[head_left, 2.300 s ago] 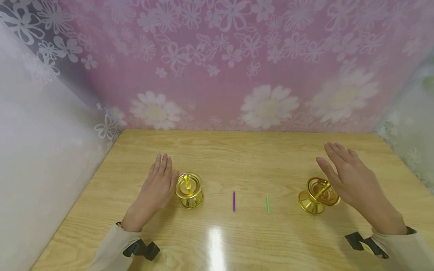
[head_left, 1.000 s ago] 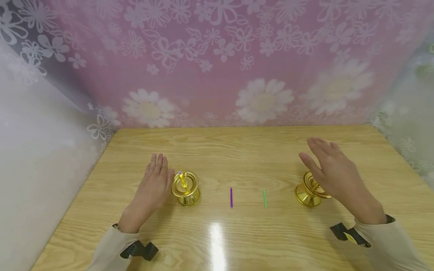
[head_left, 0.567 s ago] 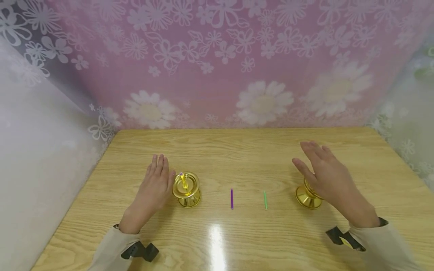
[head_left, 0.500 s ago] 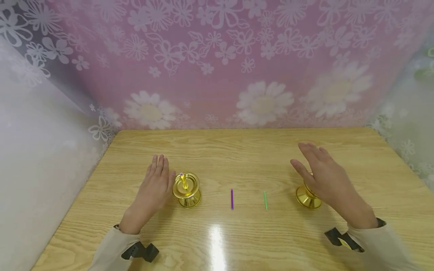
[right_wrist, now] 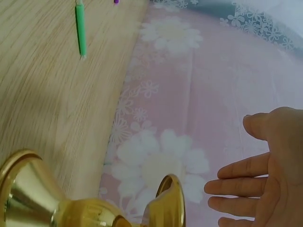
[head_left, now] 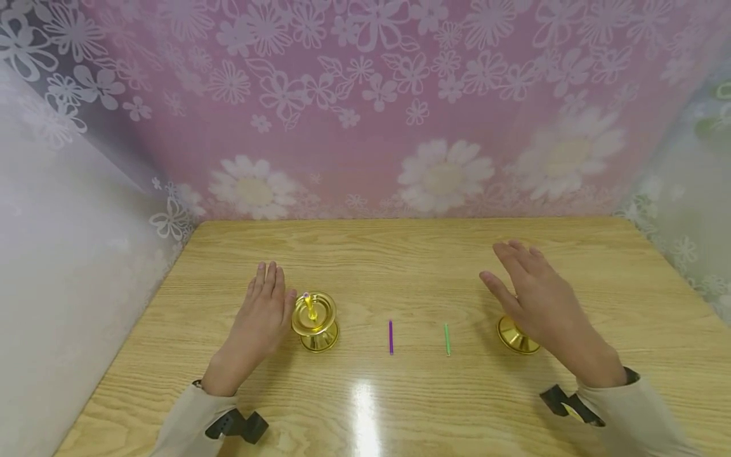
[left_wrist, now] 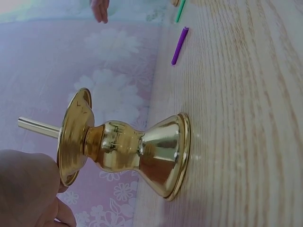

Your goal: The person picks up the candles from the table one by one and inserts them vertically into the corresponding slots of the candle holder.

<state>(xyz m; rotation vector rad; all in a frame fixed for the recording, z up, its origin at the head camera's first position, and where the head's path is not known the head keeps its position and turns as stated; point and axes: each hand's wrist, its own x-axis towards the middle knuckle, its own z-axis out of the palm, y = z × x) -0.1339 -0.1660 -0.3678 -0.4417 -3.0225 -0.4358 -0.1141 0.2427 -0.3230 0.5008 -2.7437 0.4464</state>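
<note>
The left hand [head_left: 255,320], straight-fingered and grasping nothing, is just left of one upright gold candlestick [head_left: 318,336], the likewise empty right hand [head_left: 542,304] nearest the second candlestick [head_left: 516,336], purple candle [head_left: 391,337] and green candle [head_left: 448,340] between on the bench [head_left: 285,406]

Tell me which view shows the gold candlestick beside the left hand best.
The left wrist view: it shows the gold candlestick large and side-on, from base to spike. The head view shows it smaller, from above, its dish hiding most of the stem. The right wrist view does not show it, only the other candlestick, cut off.
</note>
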